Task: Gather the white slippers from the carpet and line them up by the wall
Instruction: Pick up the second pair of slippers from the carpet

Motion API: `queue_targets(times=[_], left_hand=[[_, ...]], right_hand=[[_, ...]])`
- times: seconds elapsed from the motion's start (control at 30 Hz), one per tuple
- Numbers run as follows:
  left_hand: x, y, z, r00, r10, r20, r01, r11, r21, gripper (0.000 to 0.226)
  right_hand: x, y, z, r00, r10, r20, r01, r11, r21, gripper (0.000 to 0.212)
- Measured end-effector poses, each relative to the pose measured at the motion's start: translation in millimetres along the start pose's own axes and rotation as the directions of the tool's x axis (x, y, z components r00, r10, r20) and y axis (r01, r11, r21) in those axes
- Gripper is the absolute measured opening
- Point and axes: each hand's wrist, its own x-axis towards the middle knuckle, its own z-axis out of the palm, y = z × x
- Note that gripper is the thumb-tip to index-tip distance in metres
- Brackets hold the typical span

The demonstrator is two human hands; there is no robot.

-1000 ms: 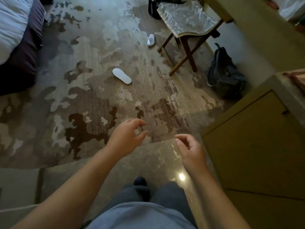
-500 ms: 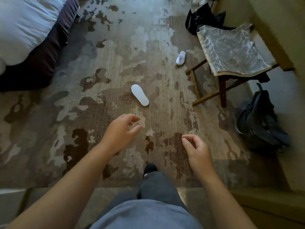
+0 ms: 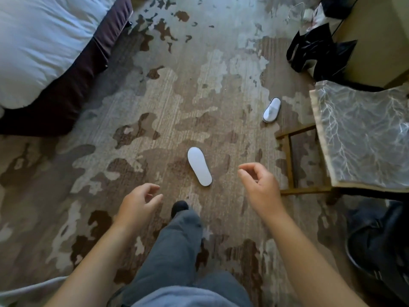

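One white slipper (image 3: pixel 199 166) lies sole-up on the patterned carpet (image 3: pixel 155 107), just ahead of my feet. A second white slipper (image 3: pixel 271 110) sits upright farther off, beside the wooden chair leg. My left hand (image 3: pixel 139 203) hovers below and left of the near slipper, fingers loosely curled and holding nothing. My right hand (image 3: pixel 260 188) hangs to the right of that slipper, fingers half bent, also holding nothing. Neither hand touches a slipper.
A bed (image 3: pixel 44 52) with white bedding fills the upper left. A wooden chair (image 3: pixel 358 138) with a marbled cushion stands at right. Black bags (image 3: pixel 318 52) lie by a cabinet at upper right, and a dark backpack (image 3: pixel 380 242) sits at lower right.
I have walked forward onto the carpet, so both slippers are nearer. My right hand has risen toward the near slipper; my left hand stays low. Both remain unoccupied.
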Motion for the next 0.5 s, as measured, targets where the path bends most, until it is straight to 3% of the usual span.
queue_targets(times=[0.27,0.5], left_hand=[[208.4,86.5,27.3,0.995,0.009,0.095,-0.019,0.995,0.103,0.032],[328.4,84.3,116.4,0.981,-0.154,0.119,0.138,0.981,0.137,0.030]], right_hand=[[159.8,28.4,-17.5,0.984,0.172,0.046,-0.162,0.972,-0.171,0.015],[291.4,120.4,-15.7,0.932,0.308,0.191,-0.276,0.945,-0.175,0.016]])
